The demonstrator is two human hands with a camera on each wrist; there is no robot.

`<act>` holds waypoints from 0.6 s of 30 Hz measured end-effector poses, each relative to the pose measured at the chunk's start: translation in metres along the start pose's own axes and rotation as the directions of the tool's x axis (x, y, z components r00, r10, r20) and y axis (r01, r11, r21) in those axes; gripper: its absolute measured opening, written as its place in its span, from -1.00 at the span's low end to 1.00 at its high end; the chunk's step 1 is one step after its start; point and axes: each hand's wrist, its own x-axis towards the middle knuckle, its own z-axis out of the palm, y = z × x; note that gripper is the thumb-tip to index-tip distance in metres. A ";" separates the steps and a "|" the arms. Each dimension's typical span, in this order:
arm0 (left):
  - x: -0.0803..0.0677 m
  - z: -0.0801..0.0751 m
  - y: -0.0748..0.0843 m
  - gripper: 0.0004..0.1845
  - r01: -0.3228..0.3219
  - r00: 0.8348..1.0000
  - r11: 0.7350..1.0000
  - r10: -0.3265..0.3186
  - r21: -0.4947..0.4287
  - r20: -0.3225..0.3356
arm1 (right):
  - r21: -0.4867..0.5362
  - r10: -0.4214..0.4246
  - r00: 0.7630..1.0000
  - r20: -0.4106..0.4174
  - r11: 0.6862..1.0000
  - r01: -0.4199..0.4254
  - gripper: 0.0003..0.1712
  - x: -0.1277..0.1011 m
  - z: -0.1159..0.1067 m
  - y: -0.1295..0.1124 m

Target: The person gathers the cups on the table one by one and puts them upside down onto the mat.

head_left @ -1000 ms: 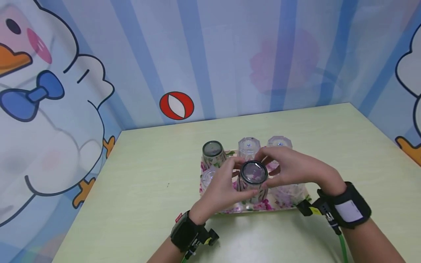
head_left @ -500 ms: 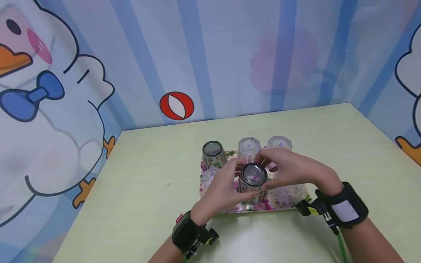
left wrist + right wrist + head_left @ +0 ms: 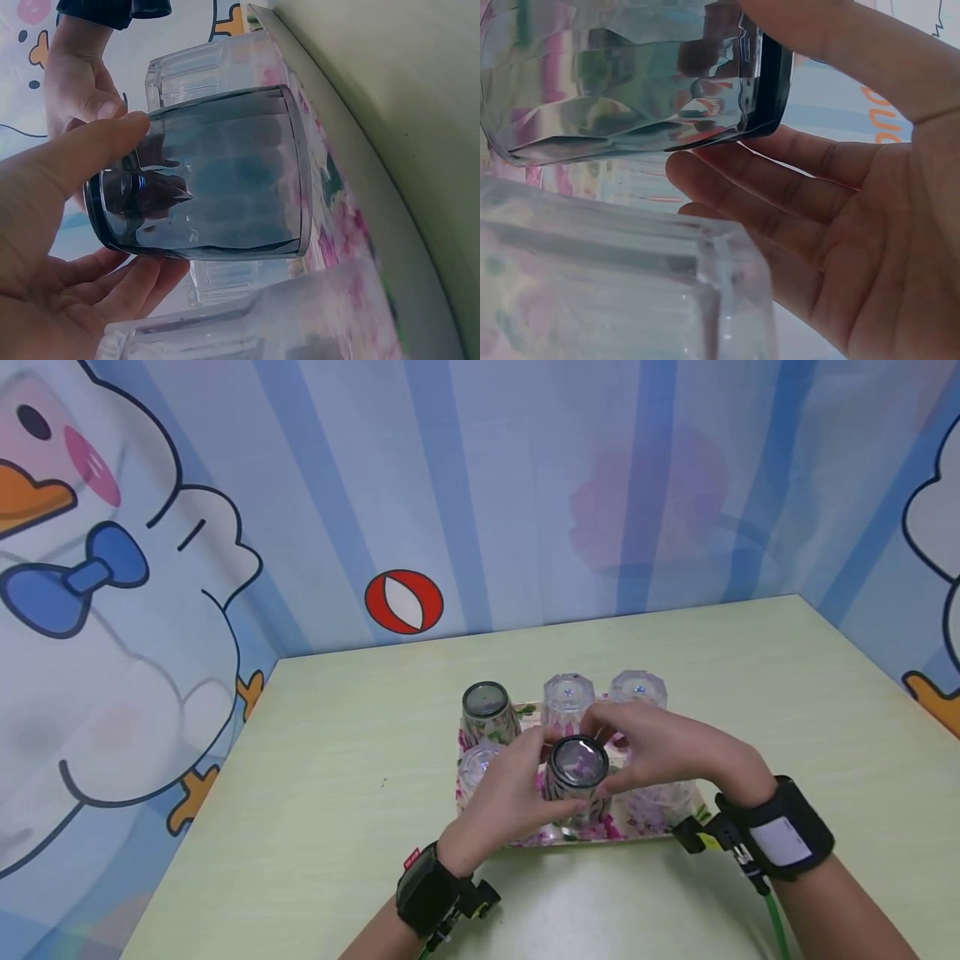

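Observation:
A dark tinted glass is held upside down over the front middle of a floral tray. My left hand grips it from the left and my right hand from the right. In the left wrist view the dark glass has my thumb across its base. Its rim is close to the tray, and I cannot tell whether they touch. In the right wrist view the dark glass lies between my thumb and curled fingers.
Other upside-down glasses stand on the tray: a second dark one at the back left, clear ones behind, and clear ones on either side at the front. The pale green table meets cartoon-printed walls.
Both hands have lowered the dark glass slightly toward the tray. The other glasses have not moved.

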 end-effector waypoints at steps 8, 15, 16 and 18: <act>0.000 0.002 -0.001 -0.22 0.005 1.000 0.998 -0.005 0.061 -0.004 | -0.065 0.013 1.000 -0.010 0.998 -0.014 -0.44 0.002 0.003 0.001; 0.000 0.004 -0.001 -0.26 -0.004 1.000 0.990 0.007 0.141 -0.016 | -0.061 0.020 1.000 -0.004 0.998 -0.020 -0.43 0.003 0.005 0.002; 0.000 0.004 -0.001 -0.26 -0.005 1.000 0.989 0.007 0.151 -0.019 | -0.061 0.018 1.000 -0.003 0.998 -0.018 -0.43 0.003 0.005 0.002; 0.000 0.005 -0.001 -0.27 -0.006 1.000 0.986 0.010 0.166 -0.022 | -0.066 0.018 1.000 -0.002 0.998 -0.018 -0.43 0.004 0.005 0.002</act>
